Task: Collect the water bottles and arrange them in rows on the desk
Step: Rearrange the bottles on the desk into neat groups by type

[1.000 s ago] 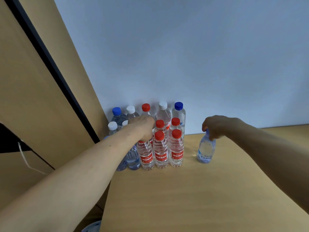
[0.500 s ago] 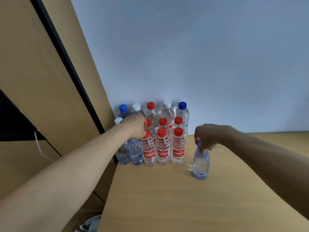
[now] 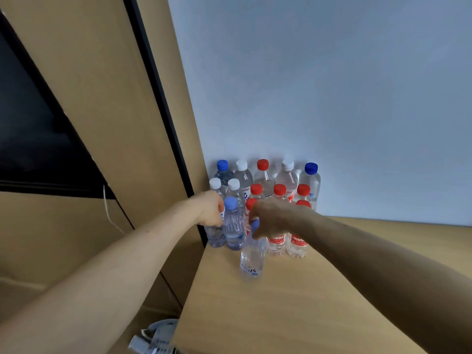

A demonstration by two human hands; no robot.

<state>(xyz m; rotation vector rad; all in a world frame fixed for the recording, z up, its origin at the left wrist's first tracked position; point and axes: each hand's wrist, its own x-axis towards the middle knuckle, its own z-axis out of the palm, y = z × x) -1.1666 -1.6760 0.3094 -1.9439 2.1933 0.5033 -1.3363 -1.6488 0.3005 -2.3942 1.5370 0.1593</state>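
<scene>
Several water bottles [image 3: 277, 192] with red, white and blue caps stand in rows in the desk's back-left corner, against the wall. My right hand [image 3: 273, 218] grips the neck of a clear bottle with a pale blue cap [image 3: 251, 256], which stands upright on the desk [image 3: 306, 302] just in front of the rows. My left hand [image 3: 210, 209] is curled over the top of the front-left bottle [image 3: 215, 235], hiding its cap. Beside it stands another pale-blue-capped bottle [image 3: 232, 226].
A tall wooden panel [image 3: 115, 111] with a black strip rises close on the left of the bottles. The pale wall [image 3: 332, 98] stands behind them. The desk's left edge drops off near a grey-white object [image 3: 158, 335] on the floor. A white cord [image 3: 107, 208] hangs at the left.
My right hand has carried its bottle leftward, from the open desk to just in front of the rows. My left hand has shifted left from the red-capped bottles to the front row's left end.
</scene>
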